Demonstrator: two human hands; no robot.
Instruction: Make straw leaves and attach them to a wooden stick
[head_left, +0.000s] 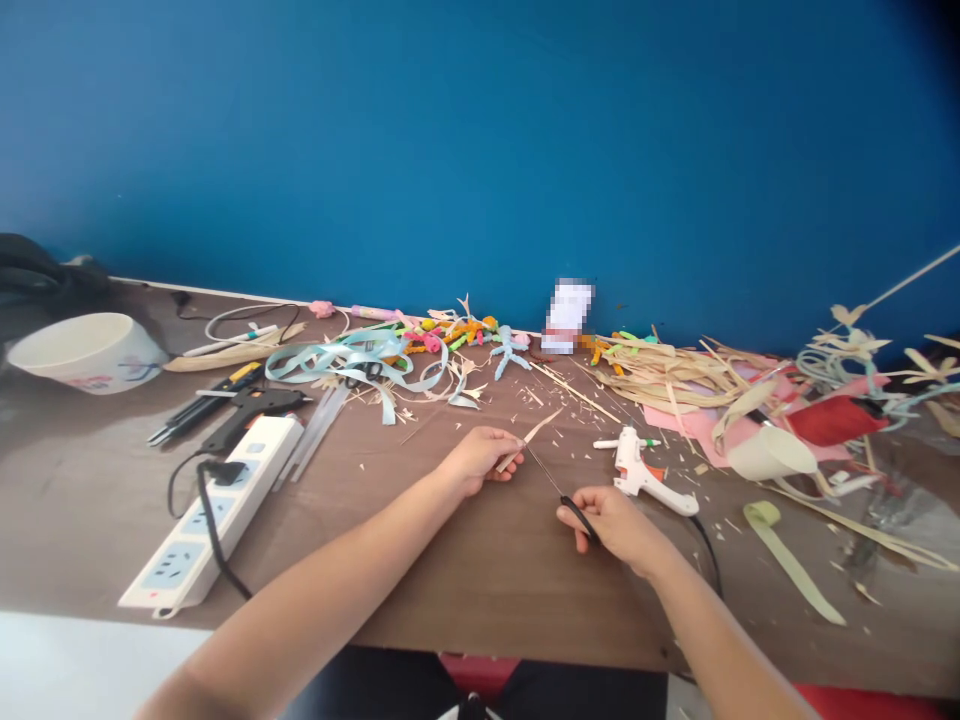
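Between the fingers of my left hand (487, 458) is a thin, pale straw-coloured strip (541, 425), its pointed end angled up to the right. My right hand (606, 522) grips the black handles of a pair of scissors (551, 480). The blades reach up and left to the strip, close to my left fingertips; whether they touch it I cannot tell. Just right of the scissors lies a white glue gun (637, 475) with its cord running toward the table's front edge. Small pale scraps are scattered beyond my hands.
On the left are a white power strip (259, 470), a black glue gun (251, 415), clear glue sticks (319, 435) and a white bowl (86, 355). Light-blue ribbon (330, 360) lies behind. Dried husk strips (667, 375) and a green ribbon (791, 560) are on the right. A blue wall rises behind.
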